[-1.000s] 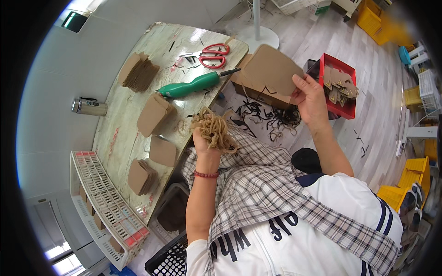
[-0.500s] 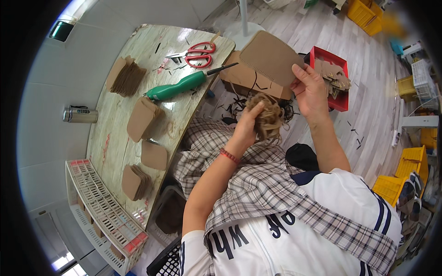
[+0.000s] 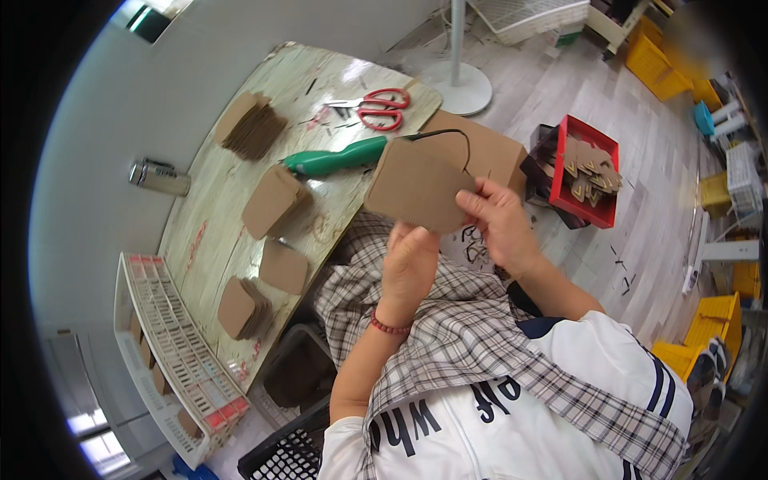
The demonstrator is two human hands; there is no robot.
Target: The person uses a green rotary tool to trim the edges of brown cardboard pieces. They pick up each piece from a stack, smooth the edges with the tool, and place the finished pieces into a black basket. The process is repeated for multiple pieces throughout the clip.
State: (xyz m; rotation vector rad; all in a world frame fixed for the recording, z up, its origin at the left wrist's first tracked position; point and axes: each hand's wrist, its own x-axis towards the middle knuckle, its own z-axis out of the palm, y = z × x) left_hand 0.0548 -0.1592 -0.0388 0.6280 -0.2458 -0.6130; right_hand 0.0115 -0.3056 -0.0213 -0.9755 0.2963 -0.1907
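In front of me a brown, rounded panel (image 3: 416, 184) with stitching along its edge is held up and tilted. My right hand (image 3: 502, 224) pinches its right edge, thumb on the near face. Below it my left hand (image 3: 410, 268), with a red beaded bracelet at the wrist, is closed at the panel's lower edge. Its fingertips go behind the panel, so whatever they hold is hidden. Beyond the panel lies a green corded hand tool (image 3: 336, 157) on the table. Stacks of similar brown pieces (image 3: 272, 200) and a single flat piece (image 3: 283, 268) rest nearer the left.
Red-handled scissors (image 3: 382, 109) and dark scraps lie at the table's far end. A metal flask (image 3: 160, 178) stands by the wall, a white plastic crate (image 3: 180, 344) at near left. On the floor are a cardboard box (image 3: 480, 144) and a red box (image 3: 596, 172) of cut pieces.
The panel has come lower and nearer, and my left hand has moved down-left to its lower edge. The tangle of tan strands that hand held no longer shows. My view has shifted.
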